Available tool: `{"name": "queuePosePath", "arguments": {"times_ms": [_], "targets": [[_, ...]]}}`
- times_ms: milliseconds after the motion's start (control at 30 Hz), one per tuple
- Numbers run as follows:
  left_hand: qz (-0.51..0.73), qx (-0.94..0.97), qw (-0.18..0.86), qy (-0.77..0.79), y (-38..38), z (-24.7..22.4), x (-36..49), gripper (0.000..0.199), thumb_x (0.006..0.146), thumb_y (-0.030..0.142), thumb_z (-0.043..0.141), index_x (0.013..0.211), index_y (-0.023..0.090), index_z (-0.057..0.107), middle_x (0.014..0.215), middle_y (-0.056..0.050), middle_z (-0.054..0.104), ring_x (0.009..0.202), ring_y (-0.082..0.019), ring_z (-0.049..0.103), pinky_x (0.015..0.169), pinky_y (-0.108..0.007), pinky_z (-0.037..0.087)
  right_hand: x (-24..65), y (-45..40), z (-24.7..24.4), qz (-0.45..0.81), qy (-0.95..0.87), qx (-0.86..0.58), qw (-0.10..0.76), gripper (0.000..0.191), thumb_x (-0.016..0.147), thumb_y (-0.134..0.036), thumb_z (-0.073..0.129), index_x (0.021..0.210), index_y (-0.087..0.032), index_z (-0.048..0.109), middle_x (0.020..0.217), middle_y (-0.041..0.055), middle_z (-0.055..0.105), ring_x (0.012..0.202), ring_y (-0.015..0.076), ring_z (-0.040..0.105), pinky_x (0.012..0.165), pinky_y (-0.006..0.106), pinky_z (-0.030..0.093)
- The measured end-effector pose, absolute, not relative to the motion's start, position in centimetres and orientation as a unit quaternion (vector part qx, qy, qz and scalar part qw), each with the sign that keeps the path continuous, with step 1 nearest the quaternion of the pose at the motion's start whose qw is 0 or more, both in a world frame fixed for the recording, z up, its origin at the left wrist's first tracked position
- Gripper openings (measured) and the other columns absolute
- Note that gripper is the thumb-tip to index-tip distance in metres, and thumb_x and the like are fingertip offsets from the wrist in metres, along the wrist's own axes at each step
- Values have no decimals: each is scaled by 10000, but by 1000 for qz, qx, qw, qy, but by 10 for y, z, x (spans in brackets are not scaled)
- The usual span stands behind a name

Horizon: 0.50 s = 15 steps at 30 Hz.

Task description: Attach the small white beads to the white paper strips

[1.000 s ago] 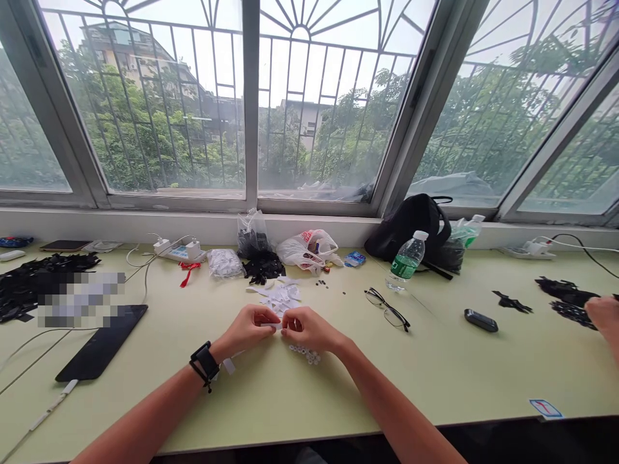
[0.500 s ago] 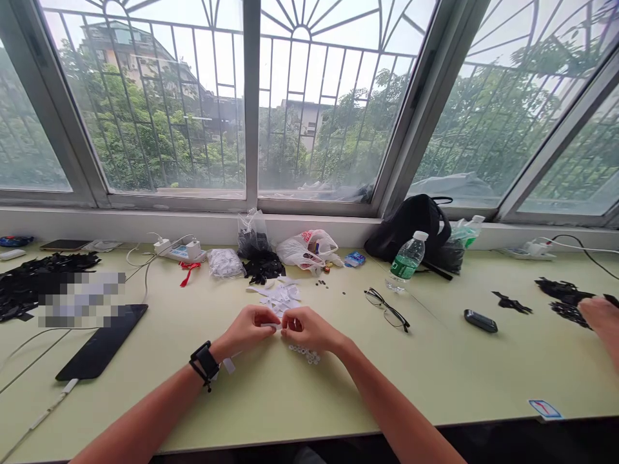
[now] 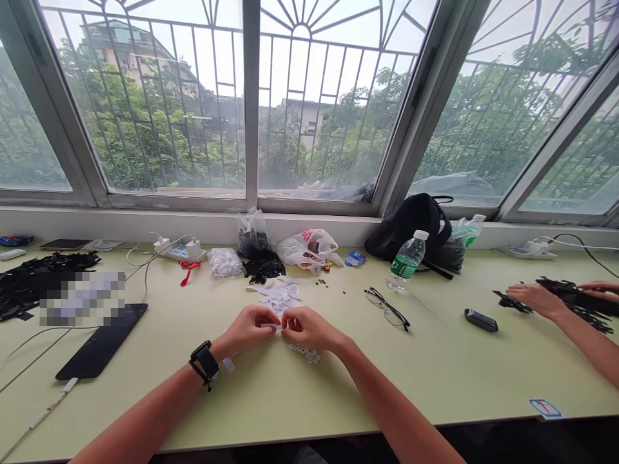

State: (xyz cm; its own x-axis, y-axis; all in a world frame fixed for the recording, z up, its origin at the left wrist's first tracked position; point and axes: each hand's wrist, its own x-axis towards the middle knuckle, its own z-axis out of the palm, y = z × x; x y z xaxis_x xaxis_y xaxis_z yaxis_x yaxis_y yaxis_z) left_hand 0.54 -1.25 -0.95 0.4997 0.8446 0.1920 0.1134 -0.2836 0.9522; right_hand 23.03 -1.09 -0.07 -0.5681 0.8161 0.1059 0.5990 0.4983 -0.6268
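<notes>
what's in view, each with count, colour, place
windows: several, grey-framed, back
table: one, pale green, foreground
white strips: many, white, centre
buttons: many, whitish, centre
black strips: many, black, left, centre, right
plastic bags: several, translucent, back
bag: one, black, back
bottles: two, clear, right
eyeglasses: one pair, black, right
ribbon: one, red, left
flat devices: two, dark, left
power strips: two, white, back
handheld gadget: one, black, right
co-worker's hands: two, bare, right
smartwatch: one, black, left wrist
left hand and right hand: two, bare, centre
</notes>
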Motion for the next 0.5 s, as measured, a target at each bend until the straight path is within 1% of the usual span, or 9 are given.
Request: {"name": "queuePosePath", "arguments": {"times_ms": [300, 500], "targets": [[361, 718, 492, 335, -12, -10, 4, 165, 769, 154, 701, 893, 131, 806, 883, -81, 796, 838, -223, 718, 765, -301, 554, 231, -11, -2, 263, -847, -418, 199, 77, 809, -160, 641, 875, -188, 670, 686, -47, 569, 618, 104, 499, 563, 193, 341], [351, 726, 492, 329, -10, -14, 3, 205, 777, 123, 663, 927, 129, 803, 949, -95, 803, 910, -243, 730, 833, -327, 562, 230, -13, 0, 258, -847, -420, 197, 77, 811, -155, 638, 875, -186, 668, 689, -43, 573, 620, 106, 493, 563, 195, 326]]}}
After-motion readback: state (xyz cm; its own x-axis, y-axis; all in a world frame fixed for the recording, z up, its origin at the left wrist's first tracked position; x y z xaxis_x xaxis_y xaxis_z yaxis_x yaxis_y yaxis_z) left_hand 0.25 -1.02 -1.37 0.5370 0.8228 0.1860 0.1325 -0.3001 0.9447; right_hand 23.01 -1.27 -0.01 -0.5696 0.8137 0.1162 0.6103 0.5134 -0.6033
